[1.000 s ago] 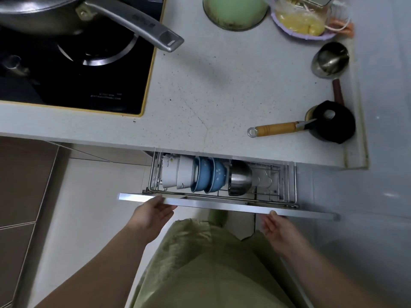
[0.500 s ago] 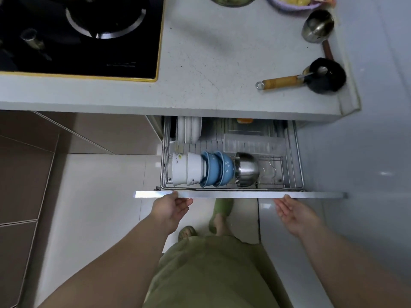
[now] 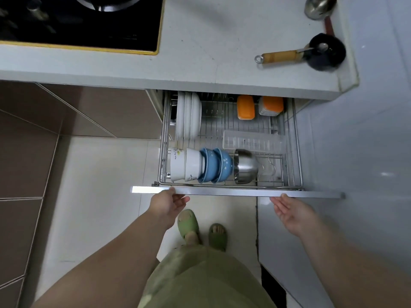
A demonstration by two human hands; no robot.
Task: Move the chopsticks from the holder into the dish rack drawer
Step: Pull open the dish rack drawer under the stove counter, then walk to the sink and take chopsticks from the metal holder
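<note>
The dish rack drawer [image 3: 297, 152] stands pulled well out from under the counter, a wire basket behind a metal front bar [image 3: 244, 193]. My left hand [image 3: 169, 203] holds the bar near its left end, thumb on top and fingers underneath. My right hand [image 3: 291, 210] lies palm up with straight fingers, their tips at the bar's lower edge on the right. A clear slotted plastic box [image 3: 251, 141] lies across the middle of the rack. No chopsticks and no holder are in view.
In the rack stand white plates [image 3: 189, 116], white bowls [image 3: 184, 164], blue bowls [image 3: 215, 165], a steel bowl [image 3: 245, 166] and two orange-lidded containers [image 3: 245, 107]. On the counter [image 3: 222, 41] lie a wooden-handled utensil [image 3: 280, 56] and the stove [image 3: 89, 23]. My feet in green slippers [image 3: 189, 223] stand below the drawer.
The drawer has slid out much farther, uncovering the plates, the plastic box and the orange containers. Both hands moved back with the front bar, and the view tilted down.
</note>
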